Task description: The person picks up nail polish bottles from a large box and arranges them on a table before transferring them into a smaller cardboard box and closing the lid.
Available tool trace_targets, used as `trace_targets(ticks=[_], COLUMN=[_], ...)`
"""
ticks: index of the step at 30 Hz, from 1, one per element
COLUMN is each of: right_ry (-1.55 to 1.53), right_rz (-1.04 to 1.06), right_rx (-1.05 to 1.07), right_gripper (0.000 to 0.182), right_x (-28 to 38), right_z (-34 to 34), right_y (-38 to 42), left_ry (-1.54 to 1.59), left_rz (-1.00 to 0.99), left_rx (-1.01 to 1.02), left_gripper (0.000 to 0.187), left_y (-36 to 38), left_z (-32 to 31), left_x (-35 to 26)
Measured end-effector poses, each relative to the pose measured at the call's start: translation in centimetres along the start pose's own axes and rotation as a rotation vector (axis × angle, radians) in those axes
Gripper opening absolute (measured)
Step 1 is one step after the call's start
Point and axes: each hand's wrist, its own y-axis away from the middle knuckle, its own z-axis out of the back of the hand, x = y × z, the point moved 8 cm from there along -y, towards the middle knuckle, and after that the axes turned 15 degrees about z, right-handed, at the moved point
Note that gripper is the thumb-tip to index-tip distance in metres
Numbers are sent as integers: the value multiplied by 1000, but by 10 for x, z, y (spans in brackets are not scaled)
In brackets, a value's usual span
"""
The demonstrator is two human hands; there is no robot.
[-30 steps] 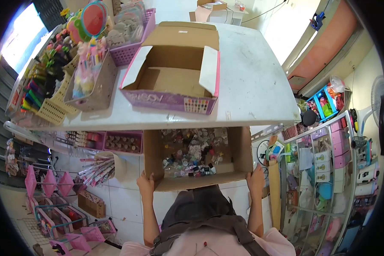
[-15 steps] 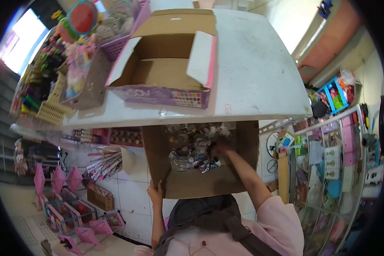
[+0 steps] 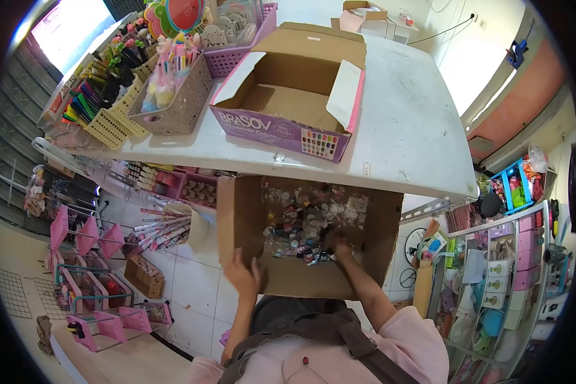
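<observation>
A deep open cardboard box (image 3: 307,285) rests in front of me below the table edge. Inside lies a loose heap of small bottles and clear plastic pieces (image 3: 294,246), too small to tell apart. My left hand (image 3: 242,275) is at the near left corner of this box, its fingers stretched and apart against the cardboard. Deep in the box, my right hand (image 3: 343,248) reaches into the right side of the heap. Its fingertips are lost among the dark small items, so what they touch is hidden.
On the white table (image 3: 403,109) stands an open purple nail polish carton (image 3: 281,131). Baskets of pens (image 3: 173,96) fill the table's left side. Below left are rolled papers in a bin (image 3: 198,230) and pink racks (image 3: 112,326). A glass display shelf (image 3: 493,288) stands at right.
My left hand has shifted from gripping the box's near edge to a spread pose at its corner. The right hand has come slightly nearer within the heap. The camera view has turned left.
</observation>
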Motion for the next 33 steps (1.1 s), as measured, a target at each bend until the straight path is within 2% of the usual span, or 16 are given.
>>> trace_targets(ticks=[2,3,4,5,7,9,11,12,13,15,17,18,24,27,29,33], right_ry=[-39,-82,-80,-73,-167,-478,-711,-833,-842,-687,-350,-268,194,210,171,157], right_rz=[19,50,122,195,410,395,527,597,810,962,810,766,761,776,759,765], right_rx=[-7,-34,-195,-359,-395,-227,-412,-468,-631,-1014,-1305,-1310,-723,-663,-610,-603], right_gripper=[50,50,46,42,32,23,21,22,31,34,30,27,35,34,36,43], right_x=[1,7,14,21,90,140,174,185,190,206,218,233,266,266,264,261], right_z=[7,20,33,50,135,204,276,308,339,400,447,470,525,525,524,519], right_y=[13,12,20,31,72,113,160,181,200,233,236,230,118,103,98,94], left_ry=[168,163,159,182,-80,-18,-25,-13,-77,-135,-176,-171,-278,-255,-158,-7], left_rz=[-110,-127,-154,-169,-39,-150,-421,-444,-382,-347,-377,-394,-483,-454,-598,-552], left_rx=[106,344,577,557,900,807,714,708,780,845,705,693,629,802,362,595], left_gripper=[41,39,38,38,33,34,36,36,38,41,44,44,51,56,37,52], left_y=[-5,-9,-10,-19,-21,-21,-31,-36,-40,-43,-42,-37,-19,-11,-18,-11], left_z=[-27,-61,-97,-116,-198,-277,-278,-270,-273,-272,-264,-266,-271,-308,-274,-296], left_x=[-18,-26,-33,-37,-23,-4,-29,-40,-44,-54,-61,-62,-59,-46,-63,-38])
